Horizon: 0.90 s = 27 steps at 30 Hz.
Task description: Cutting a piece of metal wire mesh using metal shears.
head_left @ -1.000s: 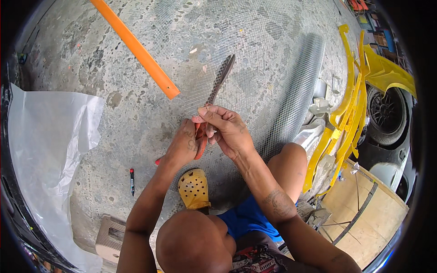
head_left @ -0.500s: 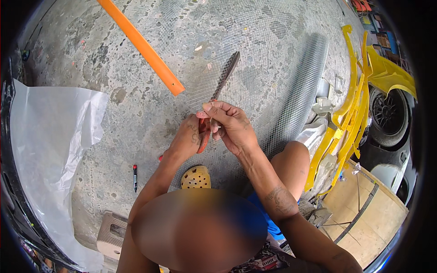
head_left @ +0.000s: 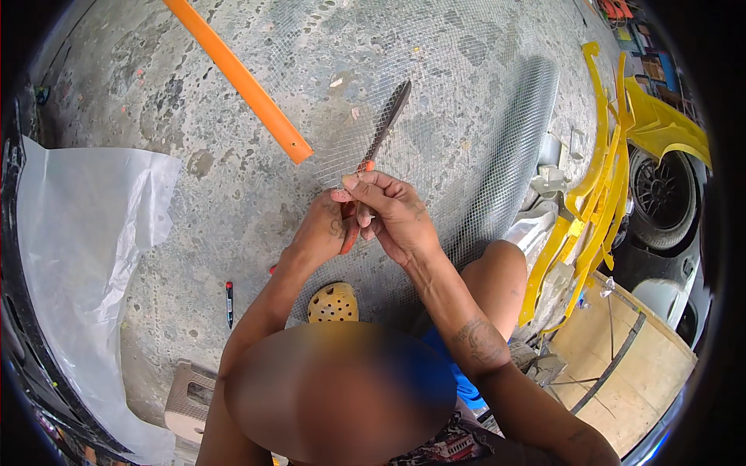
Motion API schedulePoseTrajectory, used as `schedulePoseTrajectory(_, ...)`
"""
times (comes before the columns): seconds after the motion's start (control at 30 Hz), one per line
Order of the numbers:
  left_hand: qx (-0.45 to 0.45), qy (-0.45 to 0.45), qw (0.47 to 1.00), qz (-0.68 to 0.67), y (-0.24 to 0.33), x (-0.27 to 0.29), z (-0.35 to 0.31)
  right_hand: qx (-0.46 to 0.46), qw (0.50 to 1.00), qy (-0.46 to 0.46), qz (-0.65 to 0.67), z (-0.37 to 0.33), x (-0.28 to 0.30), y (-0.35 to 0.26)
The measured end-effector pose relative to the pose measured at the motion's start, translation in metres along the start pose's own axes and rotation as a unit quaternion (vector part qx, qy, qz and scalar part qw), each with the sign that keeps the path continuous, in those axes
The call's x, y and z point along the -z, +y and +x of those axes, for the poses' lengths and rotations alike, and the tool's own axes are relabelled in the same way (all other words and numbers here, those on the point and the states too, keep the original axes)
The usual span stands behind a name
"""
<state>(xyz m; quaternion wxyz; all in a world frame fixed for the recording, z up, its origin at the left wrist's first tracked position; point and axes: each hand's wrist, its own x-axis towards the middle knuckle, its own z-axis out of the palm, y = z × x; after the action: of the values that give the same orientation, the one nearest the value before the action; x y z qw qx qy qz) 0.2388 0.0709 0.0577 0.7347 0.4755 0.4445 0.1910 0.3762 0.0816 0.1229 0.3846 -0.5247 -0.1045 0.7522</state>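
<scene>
My left hand (head_left: 320, 229) is wrapped round the red-orange handles (head_left: 351, 235) of a pair of shears. Their long dark blades (head_left: 386, 124) point away from me and slightly right, overlapping a sheet of fine wire mesh (head_left: 338, 167). Thumb and fingers of my right hand (head_left: 396, 210) pinch the near edge of that mesh, close against the left hand. Part of the handles is hidden behind my fingers. On the right, the mesh runs into a thick roll (head_left: 517, 140).
An orange strip (head_left: 241, 81) lies on the concrete floor beyond my hands. Plastic sheeting (head_left: 93, 225) covers the left side. A marker (head_left: 229, 304) and a beige stool (head_left: 189, 400) are near left. Yellow panels (head_left: 594, 210), a wheel (head_left: 662, 198) and a wooden board (head_left: 629, 357) stand right.
The shears have edged slightly forward, and less of the red handles shows beside my left hand. My right hand keeps its pinch on the mesh in nearly the same place.
</scene>
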Motion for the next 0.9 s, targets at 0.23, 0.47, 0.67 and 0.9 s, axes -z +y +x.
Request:
schedulePoseTrajectory(0.23,0.02,-0.01,0.999,0.048,0.009,0.007,0.005,-0.007,1.0,0.007,-0.006,-0.002,0.0,-0.002)
schedulePoseTrajectory(0.47,0.046,-0.004,0.999,-0.003,0.036,0.002,0.001,-0.001,1.0,-0.005,0.016,-0.003,-0.003,-0.004)
schedulePoseTrajectory(0.67,0.054,0.005,0.998,-0.017,0.003,0.006,0.01,0.003,1.0,-0.014,0.009,-0.001,-0.002,-0.005)
schedulePoseTrajectory(0.9,0.045,-0.012,0.996,-0.071,0.018,0.004,0.012,0.006,1.0,-0.015,0.017,-0.002,-0.004,-0.006)
